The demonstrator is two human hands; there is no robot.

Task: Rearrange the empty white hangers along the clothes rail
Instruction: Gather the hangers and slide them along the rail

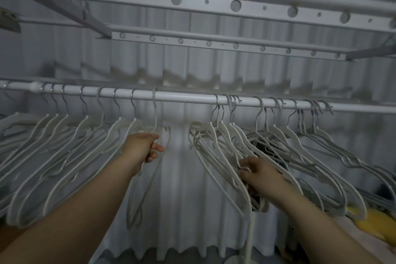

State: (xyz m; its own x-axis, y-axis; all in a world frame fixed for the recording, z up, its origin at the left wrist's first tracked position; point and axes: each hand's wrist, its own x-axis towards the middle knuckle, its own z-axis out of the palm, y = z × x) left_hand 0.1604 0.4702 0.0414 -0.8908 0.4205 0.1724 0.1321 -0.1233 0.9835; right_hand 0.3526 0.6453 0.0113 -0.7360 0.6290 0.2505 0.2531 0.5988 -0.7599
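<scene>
A white clothes rail [184,96] runs across the view with several empty white hangers on it. One group [64,139] hangs spread out on the left, another [278,141] bunched on the right, with a bare gap between them. My left hand [143,148] grips the shoulder of the rightmost hanger of the left group [154,118], which hangs edge-on. My right hand [259,173] is closed around the lower arms of the leftmost hangers of the right bunch [214,156].
A white pleated curtain [182,210] hangs behind the rail. Above are perforated white rack bars [214,4]. A dark fan [265,148] shows behind the right hangers, with its white pole [250,238] below. Something yellow [370,221] lies at the lower right.
</scene>
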